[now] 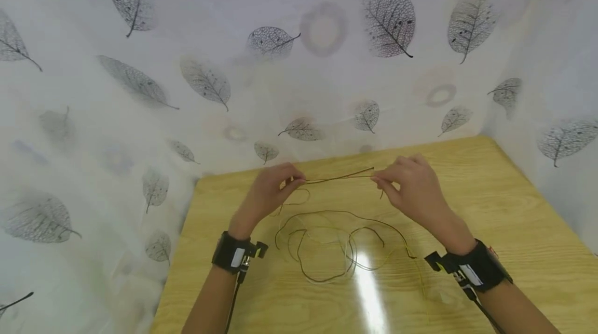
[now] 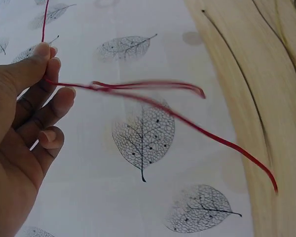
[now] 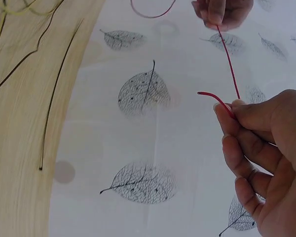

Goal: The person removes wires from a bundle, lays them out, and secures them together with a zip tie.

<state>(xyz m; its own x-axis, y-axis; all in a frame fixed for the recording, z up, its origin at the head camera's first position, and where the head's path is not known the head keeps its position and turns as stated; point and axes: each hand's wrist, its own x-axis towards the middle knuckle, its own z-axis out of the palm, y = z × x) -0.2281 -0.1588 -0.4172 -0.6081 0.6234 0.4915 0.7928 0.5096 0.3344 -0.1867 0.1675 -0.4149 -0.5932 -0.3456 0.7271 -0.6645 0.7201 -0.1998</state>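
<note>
A thin red cord [image 3: 229,61] runs between the two hands, raised over the table in the head view. My left hand [image 1: 275,186] pinches it between thumb and fingertips. In the left wrist view the red cord [image 2: 212,135] has a small knot or crossing beside those fingers, and a blurred doubled strand runs out from there. My right hand [image 1: 416,188] pinches the cord between thumb and index finger, the other fingers loosely bent. A short red tail [image 3: 212,94] sticks out past the right fingertips. From below the left hand hangs a loose loop of cord [image 1: 306,200].
Beneath the hands, several dark and yellow cords [image 1: 322,279] lie in loose curves on the wood-grain table [image 1: 472,183]. Light glares off the table's front part. A leaf-printed white sheet [image 1: 322,84] stands behind the table and along both sides.
</note>
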